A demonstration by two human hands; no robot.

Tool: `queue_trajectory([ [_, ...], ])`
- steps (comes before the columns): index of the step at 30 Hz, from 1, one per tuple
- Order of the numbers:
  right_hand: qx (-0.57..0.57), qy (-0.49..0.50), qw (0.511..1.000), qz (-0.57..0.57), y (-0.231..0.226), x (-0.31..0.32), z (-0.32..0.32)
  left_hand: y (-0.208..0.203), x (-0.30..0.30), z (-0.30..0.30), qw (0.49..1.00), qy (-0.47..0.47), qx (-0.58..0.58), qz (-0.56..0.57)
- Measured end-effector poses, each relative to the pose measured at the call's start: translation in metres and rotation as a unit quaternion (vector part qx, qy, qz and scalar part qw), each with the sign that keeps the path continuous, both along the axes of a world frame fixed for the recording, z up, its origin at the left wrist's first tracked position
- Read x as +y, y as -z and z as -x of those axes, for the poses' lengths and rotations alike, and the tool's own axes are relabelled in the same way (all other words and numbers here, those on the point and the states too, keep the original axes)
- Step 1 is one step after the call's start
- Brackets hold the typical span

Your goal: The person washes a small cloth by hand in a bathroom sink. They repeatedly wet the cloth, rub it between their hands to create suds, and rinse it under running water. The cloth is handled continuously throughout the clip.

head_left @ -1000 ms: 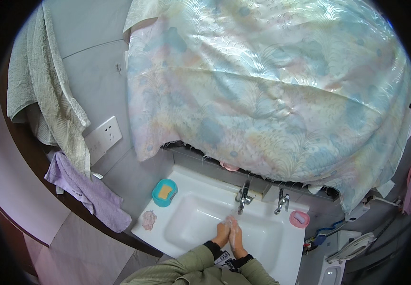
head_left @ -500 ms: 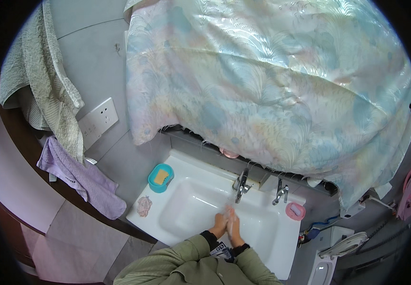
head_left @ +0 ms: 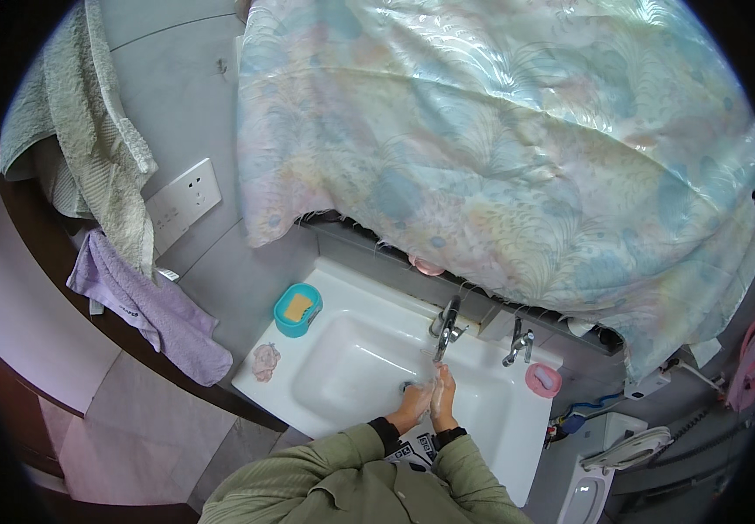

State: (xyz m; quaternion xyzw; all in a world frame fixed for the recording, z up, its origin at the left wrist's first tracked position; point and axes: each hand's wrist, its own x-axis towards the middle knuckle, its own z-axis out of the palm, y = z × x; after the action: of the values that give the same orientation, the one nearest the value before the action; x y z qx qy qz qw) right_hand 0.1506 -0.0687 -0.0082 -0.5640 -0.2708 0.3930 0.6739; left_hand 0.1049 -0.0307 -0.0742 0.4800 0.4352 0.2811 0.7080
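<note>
Faucet pointing toward right hand, fingers extending unclenched; left hand hovering alongside (its fingers: cannot tell); ideally holding both beneath faucet.

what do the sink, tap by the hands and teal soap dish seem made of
Sink: probably glazed ceramic, from its smooth white gloss. Tap: likely polished chromed metal, given its bright highlights. Teal soap dish: seemingly smooth moulded plastic, from its even colour and rounded walls.

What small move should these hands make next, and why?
Perhaps turn the right hand over beneath the faucet: it is just below the outlet, close to the left hand over the white basin, and both look whitish in places, maybe from lather or water.
</note>
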Motion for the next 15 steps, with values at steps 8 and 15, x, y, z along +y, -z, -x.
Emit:
queue_trajectory([
  [8,-0.229,-0.029,0.972,-0.052,0.014,-0.002,0.009,0.035,0.027,0.002,0.985,0.028,-0.041,-0.162],
  [15,-0.007,0.032,0.999,0.017,0.034,-0.001,-0.02,-0.01,0.007,0.004,0.968,0.007,0.055,-0.244],
])
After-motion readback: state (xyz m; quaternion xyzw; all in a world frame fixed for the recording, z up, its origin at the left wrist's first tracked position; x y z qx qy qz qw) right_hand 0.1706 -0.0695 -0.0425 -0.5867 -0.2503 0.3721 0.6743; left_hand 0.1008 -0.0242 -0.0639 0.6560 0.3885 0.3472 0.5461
